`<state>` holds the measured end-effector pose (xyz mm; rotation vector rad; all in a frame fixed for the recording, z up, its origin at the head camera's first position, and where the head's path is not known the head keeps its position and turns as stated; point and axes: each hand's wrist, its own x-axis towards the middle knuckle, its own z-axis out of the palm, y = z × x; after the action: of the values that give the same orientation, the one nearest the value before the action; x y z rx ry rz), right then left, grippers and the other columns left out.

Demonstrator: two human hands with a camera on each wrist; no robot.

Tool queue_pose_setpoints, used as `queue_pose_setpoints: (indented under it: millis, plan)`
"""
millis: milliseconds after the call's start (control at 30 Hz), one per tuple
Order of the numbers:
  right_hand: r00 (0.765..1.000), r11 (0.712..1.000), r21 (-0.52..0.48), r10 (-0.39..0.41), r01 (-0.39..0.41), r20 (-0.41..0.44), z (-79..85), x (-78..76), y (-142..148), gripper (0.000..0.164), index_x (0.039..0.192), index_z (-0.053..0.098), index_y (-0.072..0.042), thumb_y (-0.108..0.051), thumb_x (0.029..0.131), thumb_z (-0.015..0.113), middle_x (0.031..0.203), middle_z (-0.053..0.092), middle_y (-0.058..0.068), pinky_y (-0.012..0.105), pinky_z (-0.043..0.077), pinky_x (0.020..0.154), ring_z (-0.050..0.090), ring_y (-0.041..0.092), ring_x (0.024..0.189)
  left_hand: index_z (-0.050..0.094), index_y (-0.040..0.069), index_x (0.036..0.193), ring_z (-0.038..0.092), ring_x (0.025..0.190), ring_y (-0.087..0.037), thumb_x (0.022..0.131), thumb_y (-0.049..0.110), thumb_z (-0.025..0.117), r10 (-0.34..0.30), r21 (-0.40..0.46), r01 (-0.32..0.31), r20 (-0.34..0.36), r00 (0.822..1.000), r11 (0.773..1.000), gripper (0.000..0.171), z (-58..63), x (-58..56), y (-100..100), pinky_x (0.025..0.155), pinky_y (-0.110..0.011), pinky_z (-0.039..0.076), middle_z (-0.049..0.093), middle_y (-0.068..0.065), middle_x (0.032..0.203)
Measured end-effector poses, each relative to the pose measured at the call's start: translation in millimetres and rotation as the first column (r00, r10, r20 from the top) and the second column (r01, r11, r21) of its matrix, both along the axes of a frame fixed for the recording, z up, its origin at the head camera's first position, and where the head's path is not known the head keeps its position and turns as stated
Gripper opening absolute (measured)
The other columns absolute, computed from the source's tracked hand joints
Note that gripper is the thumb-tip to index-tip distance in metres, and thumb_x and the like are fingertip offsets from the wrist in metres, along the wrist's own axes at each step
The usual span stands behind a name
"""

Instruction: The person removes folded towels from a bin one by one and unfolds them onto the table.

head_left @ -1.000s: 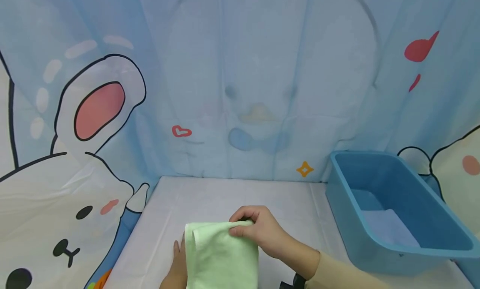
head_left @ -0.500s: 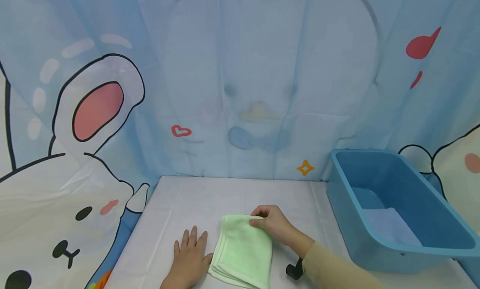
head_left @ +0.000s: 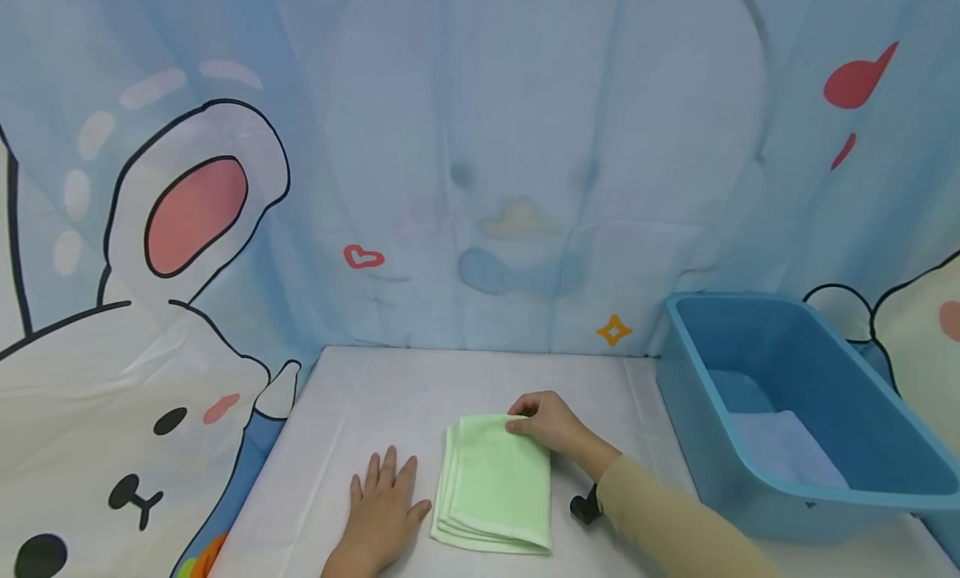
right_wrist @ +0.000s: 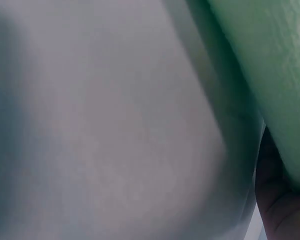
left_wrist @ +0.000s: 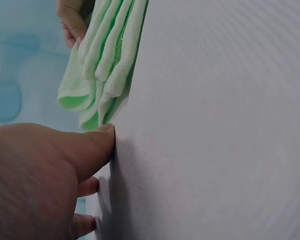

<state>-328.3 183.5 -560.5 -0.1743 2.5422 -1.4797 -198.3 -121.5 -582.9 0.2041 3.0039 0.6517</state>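
Observation:
A light green towel (head_left: 498, 482), folded into several layers, lies on the white-covered table. My right hand (head_left: 551, 425) pinches its far right corner between thumb and fingers. In the right wrist view the towel (right_wrist: 275, 65) fills the upper right, with part of the hand (right_wrist: 280, 195) below it. My left hand (head_left: 382, 511) rests flat on the table with its fingers spread, its thumb pointing at the towel's left edge. The left wrist view shows the left hand (left_wrist: 45, 170) beside the stacked, fluffy folds of the towel (left_wrist: 110, 55).
A blue plastic bin (head_left: 750, 486) stands at the right, with a folded pale cloth (head_left: 787, 449) inside. The white table (head_left: 397, 386) ends at a printed blue curtain (head_left: 510, 144) behind. A small black object (head_left: 585, 507) shows at my right wrist.
The towel has come down from upright in front of my left hand to lying on the table, shifted right. The right hand keeps hold of its corner; the left hand has come into full view.

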Motion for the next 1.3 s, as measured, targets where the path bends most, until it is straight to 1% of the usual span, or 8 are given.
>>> queue_pose_setpoints:
  millis: [500,600,767,867,1033,1133,1200,1300]
  plan:
    - [0.989,0.969,0.247,0.013,0.023,-0.145,6.4,-14.1,7.5,0.010,0.086,0.079,-0.017,-0.014,0.092,0.085,0.088,0.074,-0.004,0.033,0.054,0.078,0.063,0.014,0.085,0.044,0.008,0.163,0.014,0.163,-0.059,0.104,0.046,0.068,-0.008,0.006,0.008,-0.006,1.000,1.000,0.075,-0.3,0.8,2.6,0.120,-0.087,0.011,0.024,-0.031,0.175]
    - [0.987,0.964,0.267,0.034,0.010,-0.158,9.5,-14.8,2.1,0.009,0.098,0.078,-0.015,-0.012,0.092,0.085,0.093,0.074,-0.002,0.037,0.056,0.083,0.065,0.015,0.090,0.044,0.008,0.163,0.015,0.163,-0.059,0.103,0.046,0.068,-0.006,0.003,0.006,-0.008,1.000,1.000,0.075,-1.1,0.5,2.7,0.120,-0.088,0.011,0.024,-0.031,0.175]
    - [0.985,0.981,0.194,0.059,-0.026,-0.164,17.9,-14.6,-12.9,0.042,0.133,0.071,-0.011,-0.013,0.092,0.085,0.120,0.076,0.004,0.048,0.057,0.103,0.068,0.026,0.118,0.045,0.008,0.163,0.015,0.162,-0.059,0.103,0.045,0.069,0.001,-0.004,-0.001,0.004,1.000,1.000,0.075,-3.4,0.1,2.6,0.120,-0.088,0.011,0.025,-0.031,0.175]
    - [0.981,0.982,0.174,0.107,-0.079,-0.163,21.3,-14.9,-23.5,0.056,0.145,0.064,-0.010,-0.015,0.093,0.085,0.136,0.072,0.008,0.054,0.053,0.111,0.063,0.033,0.133,0.045,0.008,0.163,0.014,0.163,-0.060,0.103,0.045,0.070,0.008,-0.001,-0.008,0.022,1.000,1.000,0.075,-3.2,0.3,2.7,0.119,-0.088,0.010,0.024,-0.031,0.175]
    - [0.963,0.934,0.311,0.228,-0.175,-0.143,19.2,-17.4,-41.6,0.073,0.157,0.054,-0.006,-0.030,0.095,0.084,0.153,0.063,0.016,0.057,0.046,0.119,0.056,0.040,0.146,0.047,0.007,0.161,0.015,0.162,-0.060,0.102,0.043,0.071,0.019,0.018,-0.020,0.035,0.999,1.000,0.073,1.6,-0.3,4.3,0.118,-0.089,0.011,0.025,-0.033,0.174]
    - [0.950,0.896,0.400,0.273,-0.194,-0.152,17.6,-18.6,-50.7,0.072,0.154,0.056,-0.002,-0.036,0.096,0.082,0.149,0.066,0.020,0.057,0.045,0.121,0.057,0.042,0.144,0.049,0.007,0.160,0.018,0.161,-0.061,0.102,0.042,0.071,0.016,0.027,-0.017,0.024,1.000,0.999,0.070,5.0,-1.0,6.2,0.117,-0.089,0.014,0.028,-0.033,0.173]
    - [0.947,0.880,0.438,0.279,-0.184,-0.162,16.6,-19.2,-54.8,0.063,0.146,0.064,-0.002,-0.039,0.097,0.080,0.140,0.071,0.017,0.056,0.048,0.118,0.062,0.040,0.137,0.051,0.007,0.158,0.020,0.161,-0.060,0.102,0.042,0.071,0.007,0.031,-0.008,0.012,1.000,0.999,0.069,7.2,-1.0,7.9,0.116,-0.090,0.015,0.030,-0.033,0.172]
    - [0.945,0.877,0.450,0.273,-0.168,-0.179,15.3,-20.0,-58.3,0.043,0.126,0.077,-0.007,-0.038,0.097,0.081,0.121,0.078,0.009,0.050,0.055,0.107,0.070,0.031,0.119,0.052,0.007,0.157,0.022,0.160,-0.060,0.102,0.042,0.072,-0.008,0.038,0.008,-0.003,1.000,0.999,0.068,9.9,-0.4,10.6,0.115,-0.090,0.017,0.032,-0.032,0.172]
